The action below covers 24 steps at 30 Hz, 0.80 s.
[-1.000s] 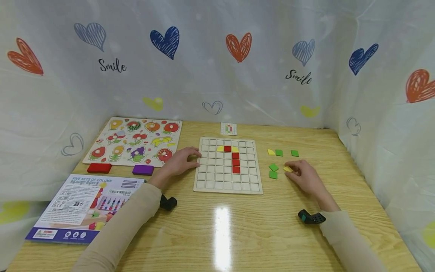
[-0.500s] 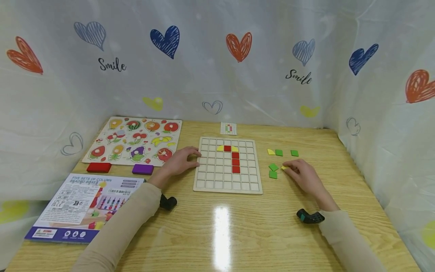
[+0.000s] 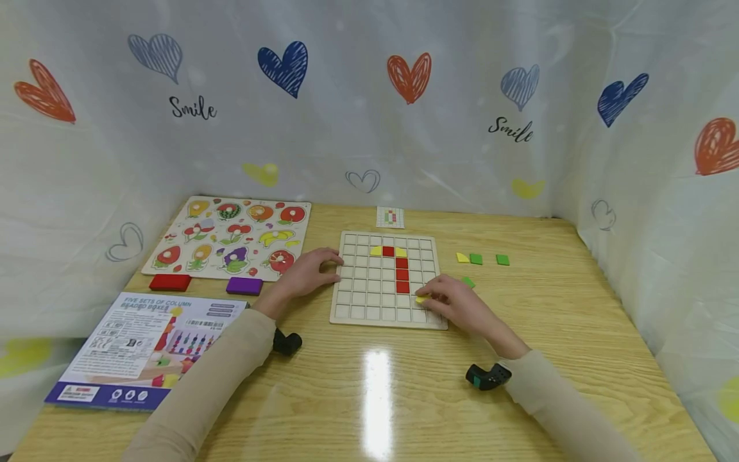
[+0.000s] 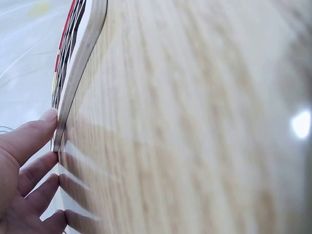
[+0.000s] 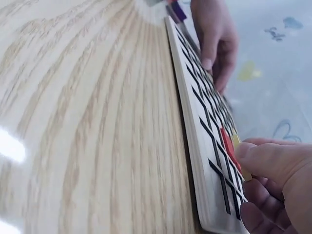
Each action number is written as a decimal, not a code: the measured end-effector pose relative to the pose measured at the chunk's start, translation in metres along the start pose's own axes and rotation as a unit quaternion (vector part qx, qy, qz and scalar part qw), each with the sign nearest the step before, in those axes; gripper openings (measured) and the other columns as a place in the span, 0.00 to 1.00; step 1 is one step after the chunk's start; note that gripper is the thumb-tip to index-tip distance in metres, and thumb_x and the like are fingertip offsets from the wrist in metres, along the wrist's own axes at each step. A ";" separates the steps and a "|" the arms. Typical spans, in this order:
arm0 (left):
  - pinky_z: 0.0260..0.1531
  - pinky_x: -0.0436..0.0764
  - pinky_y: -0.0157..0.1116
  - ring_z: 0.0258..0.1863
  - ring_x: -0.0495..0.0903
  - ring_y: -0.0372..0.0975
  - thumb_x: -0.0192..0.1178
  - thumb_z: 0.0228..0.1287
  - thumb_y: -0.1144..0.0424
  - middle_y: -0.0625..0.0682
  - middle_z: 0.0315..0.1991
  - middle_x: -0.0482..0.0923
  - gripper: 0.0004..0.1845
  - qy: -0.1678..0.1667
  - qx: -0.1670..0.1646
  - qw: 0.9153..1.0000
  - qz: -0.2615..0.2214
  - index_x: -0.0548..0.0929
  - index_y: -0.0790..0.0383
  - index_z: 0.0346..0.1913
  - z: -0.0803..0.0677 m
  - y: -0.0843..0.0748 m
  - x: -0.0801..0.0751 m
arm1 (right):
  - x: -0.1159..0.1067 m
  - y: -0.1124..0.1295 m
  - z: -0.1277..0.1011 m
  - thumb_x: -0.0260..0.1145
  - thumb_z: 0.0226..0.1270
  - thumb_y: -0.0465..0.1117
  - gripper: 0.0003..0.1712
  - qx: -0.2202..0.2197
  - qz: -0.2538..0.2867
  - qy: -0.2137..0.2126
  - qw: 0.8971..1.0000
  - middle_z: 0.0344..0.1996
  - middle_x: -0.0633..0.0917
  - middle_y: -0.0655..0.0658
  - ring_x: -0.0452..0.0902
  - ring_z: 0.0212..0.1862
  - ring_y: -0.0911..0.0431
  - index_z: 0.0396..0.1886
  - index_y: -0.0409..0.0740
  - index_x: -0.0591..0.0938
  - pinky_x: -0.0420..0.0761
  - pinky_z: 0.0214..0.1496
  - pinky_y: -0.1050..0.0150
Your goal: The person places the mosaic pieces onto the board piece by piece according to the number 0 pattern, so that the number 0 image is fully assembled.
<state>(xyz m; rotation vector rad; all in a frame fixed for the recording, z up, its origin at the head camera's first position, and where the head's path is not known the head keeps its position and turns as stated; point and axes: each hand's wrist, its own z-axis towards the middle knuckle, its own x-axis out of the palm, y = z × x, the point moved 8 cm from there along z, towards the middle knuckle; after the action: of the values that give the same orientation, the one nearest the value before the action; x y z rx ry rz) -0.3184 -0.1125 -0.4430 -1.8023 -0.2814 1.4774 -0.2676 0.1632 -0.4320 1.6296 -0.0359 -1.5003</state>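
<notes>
The square wooden grid board [image 3: 342,317] lies mid-table with an inset row of red and yellow pieces near its top and a column of red tiles [image 3: 402,275] below. My left hand [image 3: 308,276] touches the board's left edge, its thumb [image 4: 36,131] at the rim and the other fingertips down on the table. Between thumb and fingers, my right hand [image 3: 462,307] pinches a small yellow quarter-circle tile [image 3: 420,299] over the lower right cells. To the right lie another yellow quarter-circle [image 3: 462,257] and green square tiles [image 3: 503,259], one partly covered by the right hand.
Behind the board lies a small printed pattern card [image 3: 390,217]. A fruit puzzle board [image 3: 231,237] is at the back left, with a red block [image 3: 170,282] and a purple block [image 3: 245,285] in front. A printed box [image 3: 144,346] lies near the left forearm.
My right hand has carried the yellow tile leftward from beside the green tiles to over the board's right part. The left hand has stayed at the board's left edge.
</notes>
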 end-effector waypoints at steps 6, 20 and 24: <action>0.72 0.56 0.51 0.72 0.59 0.53 0.64 0.66 0.61 0.60 0.69 0.67 0.18 0.000 -0.002 1.000 -0.002 0.81 0.62 0.57 0.001 0.000 0.000 | 0.017 0.011 0.012 0.66 0.68 0.41 0.11 -0.017 -0.028 0.018 0.999 0.42 0.81 0.53 0.73 0.38 0.61 0.49 0.48 0.86 0.77 0.40 0.64; 0.72 0.55 0.50 0.72 0.58 0.53 0.64 0.66 0.61 0.60 0.69 0.67 0.18 0.001 -0.006 1.000 0.001 0.81 0.62 0.56 0.001 0.000 0.000 | 0.019 0.014 0.015 0.67 0.67 0.36 0.12 -0.024 -0.023 0.017 0.999 0.45 0.83 0.51 0.75 0.41 0.61 0.50 0.46 0.85 0.79 0.43 0.64; 0.72 0.55 0.51 0.72 0.58 0.54 0.64 0.66 0.62 0.60 0.69 0.67 0.17 0.002 -0.004 1.000 0.001 0.81 0.62 0.56 0.001 0.000 0.000 | 0.019 0.015 0.015 0.67 0.67 0.36 0.12 -0.035 -0.030 0.014 0.999 0.47 0.84 0.51 0.78 0.45 0.60 0.49 0.46 0.85 0.80 0.47 0.61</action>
<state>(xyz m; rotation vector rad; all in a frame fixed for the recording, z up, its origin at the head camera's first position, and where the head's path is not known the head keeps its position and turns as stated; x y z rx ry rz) -0.3187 -0.1119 -0.4431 -1.8122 -0.2854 1.4755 -0.2668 0.1347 -0.4358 1.6063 0.0811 -1.5077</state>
